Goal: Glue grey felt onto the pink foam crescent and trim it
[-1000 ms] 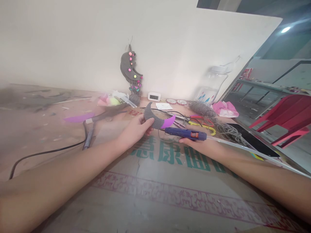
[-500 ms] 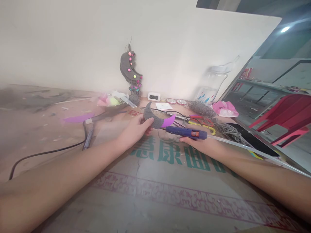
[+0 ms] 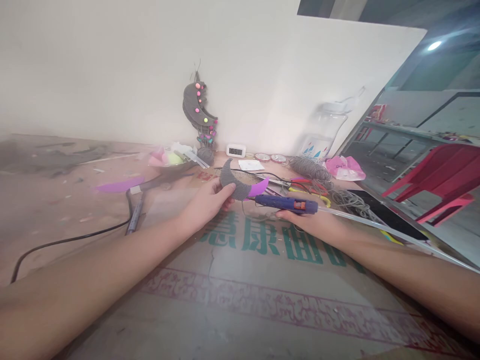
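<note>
Between the thumb and fingers of my left hand (image 3: 215, 196) is a crescent moon cutout (image 3: 237, 188). Grey yarn wraps most of it, and its right tip shows bare purple. My right hand (image 3: 300, 220) grips a dark blue glue gun (image 3: 285, 203), with a long clear glue stick (image 3: 375, 226) running out of its back end. The gun's nozzle points left, close under the crescent's lower edge; whether it touches cannot be made out. A thin strand of grey yarn hangs below the crescent towards my right hand, whose fingers are mostly hidden by the gun.
A decorated grey moon hanging (image 3: 195, 106) is on the wall. Behind my hands stand a small digital clock (image 3: 236, 150), a clear bottle (image 3: 324, 131) and grey yarn (image 3: 309, 168). A phone (image 3: 390, 212) lies right; a purple piece (image 3: 120, 185) and black cable (image 3: 71, 237) lie left.
The whole view has shifted slightly. Both hands keep their holds, with the crescent and glue gun in nearly the same position to each other.
</note>
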The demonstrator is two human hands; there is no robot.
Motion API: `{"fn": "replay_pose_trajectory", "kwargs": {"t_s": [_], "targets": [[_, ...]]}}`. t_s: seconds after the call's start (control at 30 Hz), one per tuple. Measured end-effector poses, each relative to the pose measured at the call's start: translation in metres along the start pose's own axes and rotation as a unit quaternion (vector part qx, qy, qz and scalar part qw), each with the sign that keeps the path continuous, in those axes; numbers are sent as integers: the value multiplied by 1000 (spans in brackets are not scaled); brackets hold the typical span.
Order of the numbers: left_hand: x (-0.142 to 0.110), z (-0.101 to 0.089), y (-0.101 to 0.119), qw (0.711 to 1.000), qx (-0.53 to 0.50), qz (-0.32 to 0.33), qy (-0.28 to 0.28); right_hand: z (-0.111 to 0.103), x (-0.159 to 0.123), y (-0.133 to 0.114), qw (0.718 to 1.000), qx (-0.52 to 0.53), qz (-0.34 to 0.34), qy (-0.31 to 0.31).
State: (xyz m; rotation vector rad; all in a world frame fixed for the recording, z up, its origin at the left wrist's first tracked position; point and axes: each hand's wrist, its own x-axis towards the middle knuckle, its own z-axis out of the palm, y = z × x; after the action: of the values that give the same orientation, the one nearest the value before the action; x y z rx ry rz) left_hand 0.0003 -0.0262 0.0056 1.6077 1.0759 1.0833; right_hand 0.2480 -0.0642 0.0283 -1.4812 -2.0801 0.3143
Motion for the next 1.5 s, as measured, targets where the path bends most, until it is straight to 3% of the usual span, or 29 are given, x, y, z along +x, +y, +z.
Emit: {"fn": "replay_pose_trajectory", "kwargs": {"t_s": [0.53, 0.93, 1.27, 1.5], "targets": [[1, 0, 0, 1000, 7, -15, 2, 0, 2, 6, 1000, -15, -1, 5], [-2, 0, 5, 1000, 15, -9, 9, 0, 2, 6, 999, 38, -3, 16], [-3, 1, 8, 999, 12, -27, 11, 5, 3, 15, 997, 10, 68, 41], [-1, 0, 2, 1000, 15, -15, 7, 6, 4, 19, 997, 24, 56, 36]]}}
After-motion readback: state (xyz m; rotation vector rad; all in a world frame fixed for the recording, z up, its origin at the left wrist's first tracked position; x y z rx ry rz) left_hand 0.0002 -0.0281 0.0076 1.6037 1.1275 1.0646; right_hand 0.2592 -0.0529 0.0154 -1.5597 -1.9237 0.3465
